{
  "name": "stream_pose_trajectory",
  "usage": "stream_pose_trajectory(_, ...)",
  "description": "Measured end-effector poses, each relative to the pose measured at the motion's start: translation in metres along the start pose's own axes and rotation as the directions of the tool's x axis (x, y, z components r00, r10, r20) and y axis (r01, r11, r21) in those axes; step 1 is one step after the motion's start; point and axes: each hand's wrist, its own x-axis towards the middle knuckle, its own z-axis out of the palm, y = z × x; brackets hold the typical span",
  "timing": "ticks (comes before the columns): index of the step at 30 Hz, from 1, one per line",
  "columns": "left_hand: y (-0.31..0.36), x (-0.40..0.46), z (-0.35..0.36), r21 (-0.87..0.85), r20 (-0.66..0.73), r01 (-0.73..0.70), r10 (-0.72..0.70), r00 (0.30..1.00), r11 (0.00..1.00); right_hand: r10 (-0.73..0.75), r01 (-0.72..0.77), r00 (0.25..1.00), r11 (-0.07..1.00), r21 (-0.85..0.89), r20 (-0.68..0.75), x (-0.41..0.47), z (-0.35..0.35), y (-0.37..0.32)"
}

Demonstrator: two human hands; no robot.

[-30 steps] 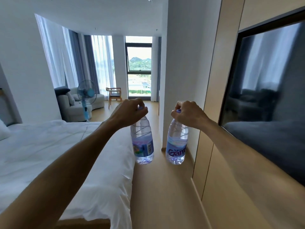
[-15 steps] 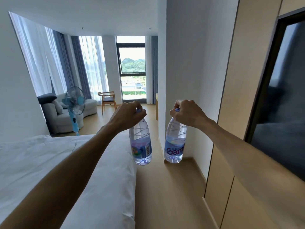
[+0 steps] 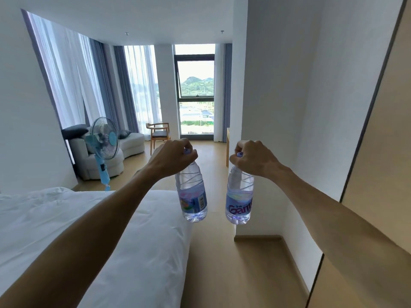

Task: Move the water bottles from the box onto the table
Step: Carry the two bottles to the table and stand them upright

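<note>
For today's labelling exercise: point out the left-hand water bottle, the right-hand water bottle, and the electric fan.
left-hand water bottle [image 3: 193, 202]: head view, on its label.
right-hand water bottle [image 3: 239, 206]: head view, on its label.
electric fan [image 3: 104, 138]: head view, on its grille.

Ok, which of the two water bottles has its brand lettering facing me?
The water bottle in the right hand: its label shows large pale lettering. The water bottle in the left hand, shows a barcode instead.

Beside the white bed [image 3: 66, 218], two clear water bottles [image 3: 193, 196] with lilac caps carry blue-and-pink labels, while beyond the bed stand a pale-blue fan [image 3: 104, 143], grey-blue curtains [image 3: 104, 85] and a light-wood floor [image 3: 222, 263].
</note>
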Motion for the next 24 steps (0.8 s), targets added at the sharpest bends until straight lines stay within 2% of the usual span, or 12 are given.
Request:
stream_pose_trajectory(10, -0.090, 0.133, 0.074, -0.001, -0.001, 0.061, -0.061, 0.998, 0.998, 0.014, -0.013, 1.000, 0.999, 0.030, -0.007, 0.155, 0.066, 0.079)
stream_pose_trajectory(18, -0.185, 0.253, 0.131, 0.011, -0.004, 0.002, -0.002, 1.000, 1.000, 0.012, -0.013, 0.999, 0.999, 0.036, 0.037, 0.303, 0.131, 0.127)
stream_pose_trajectory(24, -0.254, 0.353, 0.158, -0.003, -0.043, 0.019, -0.019, 0.999, 1.000, 0.013, -0.012, 1.000, 0.999, 0.042, -0.021, 0.415, 0.167, 0.160)
